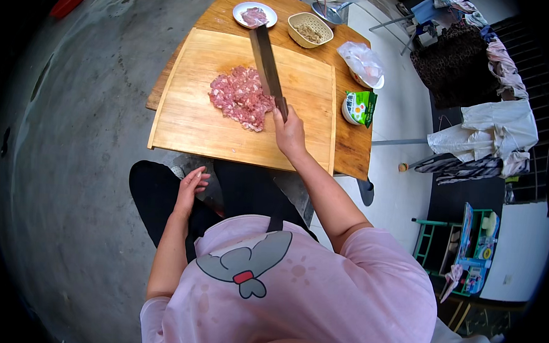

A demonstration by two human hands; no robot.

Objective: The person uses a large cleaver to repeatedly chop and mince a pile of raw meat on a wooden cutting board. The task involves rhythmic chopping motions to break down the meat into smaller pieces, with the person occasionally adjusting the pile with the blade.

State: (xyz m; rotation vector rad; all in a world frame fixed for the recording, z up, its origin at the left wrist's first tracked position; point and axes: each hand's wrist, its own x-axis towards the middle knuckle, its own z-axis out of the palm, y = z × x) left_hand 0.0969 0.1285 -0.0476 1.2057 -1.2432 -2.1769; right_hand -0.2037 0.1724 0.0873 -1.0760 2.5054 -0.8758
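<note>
My right hand grips the dark handle of a cleaver. Its broad blade points away from me, beside and partly over a spread of minced meat. The pink meat, flecked with white fat, lies flat on a wooden cutting board with raised side edges. Whether the blade touches the meat or hovers above it, I cannot tell. Over my lap, in front of the board's near edge, my left hand hangs with loosely curled fingers and nothing in it.
Behind the board, the wooden table bears a white plate of meat, a woven basket and a metal pan. A plastic-covered bowl and a green packet in a bowl stand right. Laundry hangs farther right.
</note>
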